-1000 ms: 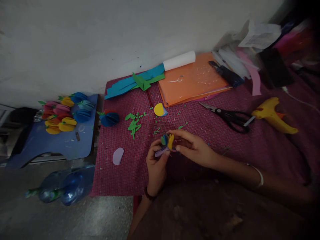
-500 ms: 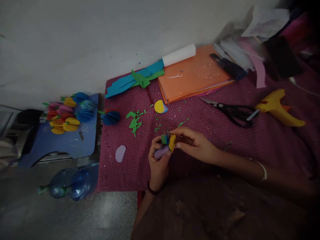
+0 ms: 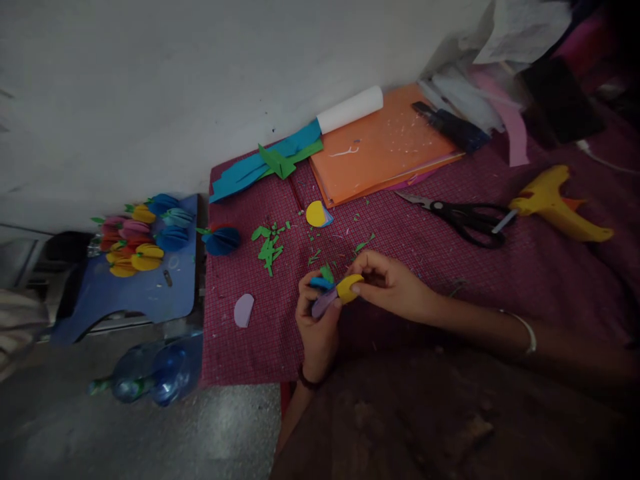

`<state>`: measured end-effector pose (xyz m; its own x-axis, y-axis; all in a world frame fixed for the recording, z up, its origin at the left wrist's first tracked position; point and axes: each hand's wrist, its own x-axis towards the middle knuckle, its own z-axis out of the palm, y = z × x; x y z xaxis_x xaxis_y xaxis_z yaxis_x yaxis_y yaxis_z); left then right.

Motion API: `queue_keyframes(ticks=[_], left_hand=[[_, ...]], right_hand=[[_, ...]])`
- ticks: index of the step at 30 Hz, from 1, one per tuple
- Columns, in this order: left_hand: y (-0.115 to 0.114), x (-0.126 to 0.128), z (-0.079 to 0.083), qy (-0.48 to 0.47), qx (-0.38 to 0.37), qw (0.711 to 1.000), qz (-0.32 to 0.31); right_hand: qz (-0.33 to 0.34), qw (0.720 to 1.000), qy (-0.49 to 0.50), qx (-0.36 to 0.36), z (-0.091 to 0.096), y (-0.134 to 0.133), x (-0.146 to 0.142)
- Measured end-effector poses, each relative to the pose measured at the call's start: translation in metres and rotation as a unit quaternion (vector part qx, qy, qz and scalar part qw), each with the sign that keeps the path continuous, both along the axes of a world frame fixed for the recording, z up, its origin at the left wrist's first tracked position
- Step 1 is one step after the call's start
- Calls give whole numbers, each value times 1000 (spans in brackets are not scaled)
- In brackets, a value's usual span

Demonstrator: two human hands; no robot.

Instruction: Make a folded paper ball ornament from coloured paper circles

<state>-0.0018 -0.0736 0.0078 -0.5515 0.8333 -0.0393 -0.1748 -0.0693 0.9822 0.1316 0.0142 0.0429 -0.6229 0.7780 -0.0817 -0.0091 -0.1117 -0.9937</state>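
Paper assembly (image 3: 329, 299): multicoloured, segmented. Visible parts: purple segment (image 3: 321, 306), blue segment (image 3: 321, 283), yellow segment (image 3: 348, 289), green piece (image 3: 327, 273). State: yellow segment splayed rightward from the purple. Pose: green piece on the side facing the table's (image 3: 225, 353) rear edge. Location: gripped between left hand (image 3: 319, 340) and right hand (image 3: 397, 287), nearer the table's front edge than its rear edge.

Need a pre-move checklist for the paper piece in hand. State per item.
1. Left hand holding the paper piece: ok, thumb on its purple side.
2. Right hand on the yellow flap: ok, thumb touching it.
3. Scissors clear of both hands: ok.
4. Scissors clear of the glue gun: not ok, its pale end overlaps a handle in view.
5. Glue gun hot: cannot tell.
6. Table free of green scraps: not ok.
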Motion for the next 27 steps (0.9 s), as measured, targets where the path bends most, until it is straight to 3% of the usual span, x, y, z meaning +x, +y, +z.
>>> queue_keyframes(ticks=[7, 12, 16, 19, 22, 27], left_hand=[[-2, -1, 0, 86, -4, 996, 20], [-5, 2, 6, 219, 2, 975, 40], [-5, 4, 7, 256, 6, 965, 57], [-3, 5, 4, 194, -22, 978, 69], [-2, 5, 0, 32, -45, 997, 46], [-4, 1, 1, -190, -19, 982, -8]], right_hand=[[-25, 999, -15, 35, -1, -2, -3], [-42, 998, -36, 35, -6, -2, -4], [-45, 998, -38, 32, -9, -2, -5], [-42, 999, -22, 17, -10, -2, -7], [-30, 999, 10, -17, -10, 0, -6], [5, 999, 28, -37, -7, 9, -2]])
